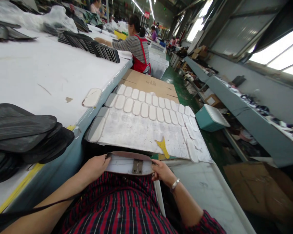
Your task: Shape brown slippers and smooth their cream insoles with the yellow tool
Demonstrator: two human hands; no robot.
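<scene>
Between my two hands is a long, rounded pale piece with a brown rim (pixel 124 166) and a dark rectangular fitting near its right part. My left hand (pixel 97 165) pinches its left end. On the opposite end, the fingers of my right hand (pixel 163 172) are closed, thumb on top. The piece is held just in front of my striped clothing, below the near edge of a pale board (pixel 136 133). Several white oblong pieces (pixel 144 110) lie in rows on that board. A yellow forked tool (pixel 163 148) rests near the board's front edge.
At left, a white-topped table (pixel 46 78) bears a pile of black oblong pieces (pixel 21 136), a row of dark strips (pixel 90 45) and one white oblong (pixel 92 97). Cardboard (pixel 148 84) lies beyond the board. A person in a red apron (pixel 140 52) works ahead. A teal bin (pixel 211 118) stands right.
</scene>
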